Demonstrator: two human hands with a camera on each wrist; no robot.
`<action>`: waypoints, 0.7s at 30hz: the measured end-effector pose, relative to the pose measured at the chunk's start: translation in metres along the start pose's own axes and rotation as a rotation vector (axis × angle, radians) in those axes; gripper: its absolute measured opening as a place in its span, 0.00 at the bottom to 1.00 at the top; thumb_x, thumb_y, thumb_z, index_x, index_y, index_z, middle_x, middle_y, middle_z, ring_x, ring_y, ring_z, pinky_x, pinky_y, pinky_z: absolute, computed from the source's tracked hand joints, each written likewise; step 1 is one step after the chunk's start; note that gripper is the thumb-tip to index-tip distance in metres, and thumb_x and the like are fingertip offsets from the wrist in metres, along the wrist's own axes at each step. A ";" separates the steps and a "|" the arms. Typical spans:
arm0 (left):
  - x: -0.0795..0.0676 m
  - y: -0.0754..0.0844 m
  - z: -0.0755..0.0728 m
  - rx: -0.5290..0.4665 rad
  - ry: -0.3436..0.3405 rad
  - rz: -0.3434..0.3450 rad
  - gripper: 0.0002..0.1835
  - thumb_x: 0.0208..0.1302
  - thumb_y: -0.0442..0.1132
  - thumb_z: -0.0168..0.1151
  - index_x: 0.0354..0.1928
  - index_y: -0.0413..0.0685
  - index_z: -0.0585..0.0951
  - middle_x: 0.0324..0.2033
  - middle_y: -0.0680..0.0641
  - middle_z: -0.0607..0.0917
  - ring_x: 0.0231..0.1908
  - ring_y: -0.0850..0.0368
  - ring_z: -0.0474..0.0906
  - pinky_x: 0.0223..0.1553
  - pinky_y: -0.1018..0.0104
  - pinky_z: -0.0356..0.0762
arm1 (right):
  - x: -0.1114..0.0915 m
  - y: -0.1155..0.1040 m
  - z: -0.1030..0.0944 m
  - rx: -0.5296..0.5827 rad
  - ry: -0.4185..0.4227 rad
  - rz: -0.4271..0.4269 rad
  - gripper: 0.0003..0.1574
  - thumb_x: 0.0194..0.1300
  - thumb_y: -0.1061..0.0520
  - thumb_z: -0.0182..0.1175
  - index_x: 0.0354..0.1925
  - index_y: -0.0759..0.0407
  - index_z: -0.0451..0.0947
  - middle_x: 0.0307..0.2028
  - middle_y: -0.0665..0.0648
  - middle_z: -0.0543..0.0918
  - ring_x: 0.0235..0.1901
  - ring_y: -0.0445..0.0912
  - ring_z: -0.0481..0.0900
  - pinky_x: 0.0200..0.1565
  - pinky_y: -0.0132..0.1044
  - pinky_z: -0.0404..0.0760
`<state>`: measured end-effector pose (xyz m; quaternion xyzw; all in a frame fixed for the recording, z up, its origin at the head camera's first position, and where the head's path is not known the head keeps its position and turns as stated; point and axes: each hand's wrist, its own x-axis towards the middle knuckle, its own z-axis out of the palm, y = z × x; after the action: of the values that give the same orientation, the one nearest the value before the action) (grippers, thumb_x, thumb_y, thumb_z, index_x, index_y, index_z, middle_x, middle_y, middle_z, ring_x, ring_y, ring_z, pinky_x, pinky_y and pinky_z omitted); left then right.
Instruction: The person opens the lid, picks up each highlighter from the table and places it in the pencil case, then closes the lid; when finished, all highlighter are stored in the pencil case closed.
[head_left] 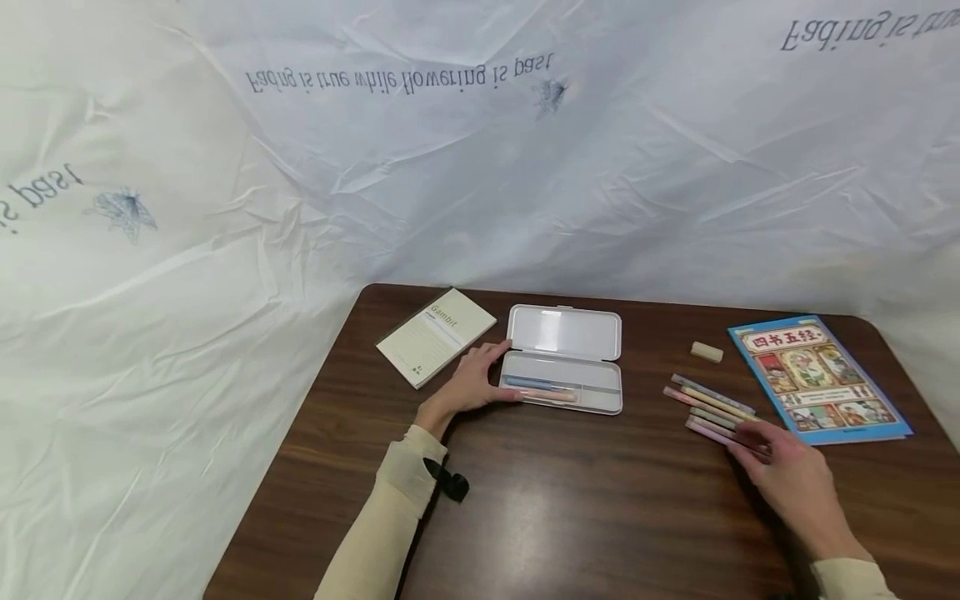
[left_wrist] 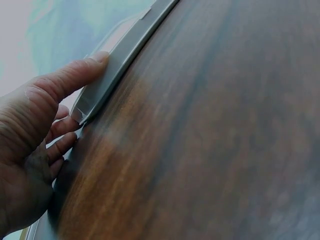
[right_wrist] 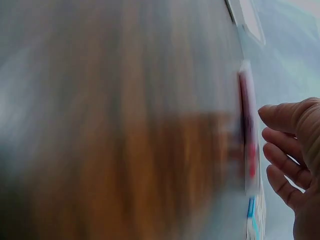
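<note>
A white pencil case (head_left: pixel 611 402) lies with its lid flipped back, a blue pen (head_left: pixel 536 383) and a peach pen (head_left: pixel 553 395) inside. My left hand (head_left: pixel 468 379) holds the case by its left end. In the left wrist view the thumb (left_wrist: pixel 82 75) presses the front wall while the other fingers curve round the corner. Toward the right, several pastel pens (head_left: pixel 708 406) lie side by side on the table. My right hand (head_left: pixel 795 475) is over their near right ends, thumb and fingers apart. The right wrist view shows a blurred pink pen (right_wrist: pixel 248 125) just beyond the fingertips.
A cream notebook (head_left: pixel 435 337) marked "Gambit" lies left of the case. A beige eraser (head_left: pixel 707 352) sits behind the pens, and a blue-bordered booklet (head_left: pixel 821 379) lies at the right. A white printed sheet (head_left: pixel 480 167) hangs behind the dark wooden table (head_left: pixel 570 500).
</note>
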<state>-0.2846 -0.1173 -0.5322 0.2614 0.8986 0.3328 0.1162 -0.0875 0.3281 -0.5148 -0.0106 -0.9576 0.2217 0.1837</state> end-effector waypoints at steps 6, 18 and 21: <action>0.001 0.000 0.001 -0.006 0.011 0.000 0.59 0.55 0.63 0.79 0.84 0.57 0.60 0.76 0.46 0.68 0.69 0.46 0.63 0.71 0.44 0.60 | -0.009 0.009 -0.013 -0.036 -0.079 0.089 0.18 0.57 0.64 0.78 0.44 0.68 0.84 0.38 0.74 0.86 0.39 0.73 0.82 0.38 0.68 0.73; 0.001 -0.001 0.002 0.004 0.020 0.005 0.58 0.54 0.61 0.80 0.84 0.56 0.61 0.75 0.45 0.69 0.68 0.46 0.65 0.71 0.44 0.60 | -0.010 0.012 -0.007 -0.043 -0.115 0.085 0.13 0.57 0.65 0.77 0.41 0.66 0.86 0.36 0.70 0.88 0.39 0.73 0.82 0.36 0.67 0.73; 0.001 -0.001 0.003 0.007 0.022 -0.001 0.58 0.54 0.61 0.80 0.84 0.56 0.61 0.75 0.45 0.70 0.68 0.46 0.65 0.71 0.44 0.60 | -0.011 0.012 -0.006 -0.040 -0.106 0.082 0.13 0.57 0.65 0.77 0.41 0.67 0.86 0.36 0.70 0.88 0.39 0.73 0.82 0.36 0.66 0.73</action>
<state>-0.2845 -0.1157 -0.5347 0.2579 0.9011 0.3322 0.1056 -0.0760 0.3400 -0.5187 -0.0418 -0.9690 0.2101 0.1232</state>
